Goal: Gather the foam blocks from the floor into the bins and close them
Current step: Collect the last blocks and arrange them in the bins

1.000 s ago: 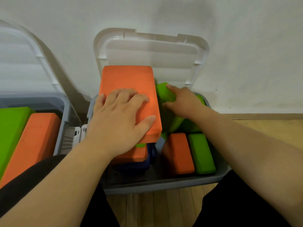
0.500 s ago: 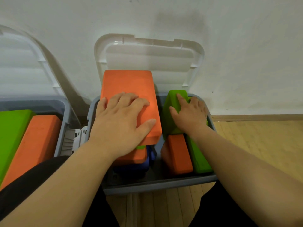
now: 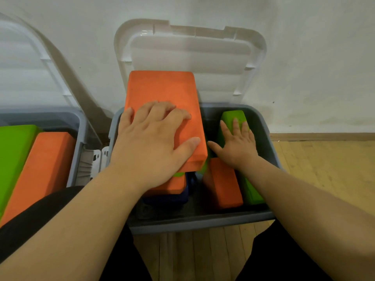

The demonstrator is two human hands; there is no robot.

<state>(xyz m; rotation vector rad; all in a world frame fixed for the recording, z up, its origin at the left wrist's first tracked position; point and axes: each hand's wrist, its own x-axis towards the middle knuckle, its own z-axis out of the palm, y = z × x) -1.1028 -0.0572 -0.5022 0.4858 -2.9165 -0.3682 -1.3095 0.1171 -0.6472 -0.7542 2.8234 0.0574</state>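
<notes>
Top block: your left hand [image 3: 150, 142] lies flat on the big orange block [image 3: 162, 92], fingers spread and thumb at its right edge. The block sits tilted atop the stack in the left half of the middle bin [image 3: 203, 222].
Green block: your right hand [image 3: 237, 142] rests flat, fingers straight, on the upright green block [image 3: 233, 117] near the bin's far right corner.
Beneath: a lower orange block [image 3: 172, 185] sits over a dark blue block [image 3: 168, 197]. A narrow orange block [image 3: 223, 183] stands on edge beside a side green block [image 3: 252, 191] at the right wall.
Lid: the white lid [image 3: 190, 51] stands open against the wall [image 3: 314, 57].
Left bin [image 3: 75, 151]: it holds a green slab [image 3: 12, 151] and an orange slab [image 3: 40, 167].
Room: a baseboard [image 3: 324, 136] meets the wooden floor [image 3: 324, 169] under both bins.
</notes>
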